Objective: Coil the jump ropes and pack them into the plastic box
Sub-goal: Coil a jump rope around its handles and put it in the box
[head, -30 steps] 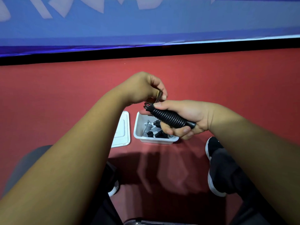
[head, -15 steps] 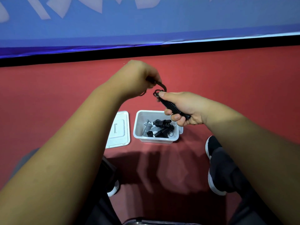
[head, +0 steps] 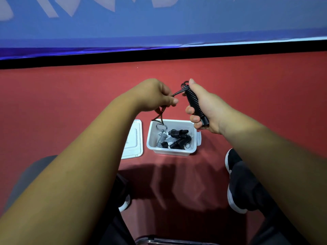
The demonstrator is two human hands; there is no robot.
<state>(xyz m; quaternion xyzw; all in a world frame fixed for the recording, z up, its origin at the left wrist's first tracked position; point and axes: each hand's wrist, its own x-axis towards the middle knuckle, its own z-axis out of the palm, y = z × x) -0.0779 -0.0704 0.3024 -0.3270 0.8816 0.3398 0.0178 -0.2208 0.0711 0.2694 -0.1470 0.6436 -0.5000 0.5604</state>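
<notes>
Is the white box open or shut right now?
Open. The lid lies beside the box, not on it, and coiled ropes show inside.

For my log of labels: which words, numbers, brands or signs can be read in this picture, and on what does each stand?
No text can be read.
Banner: white shapes cut off by the top edge; no letter can be told.
Lid: a faint mark by its left edge, too small to read.
Box and rope handle: no text shows.
</notes>
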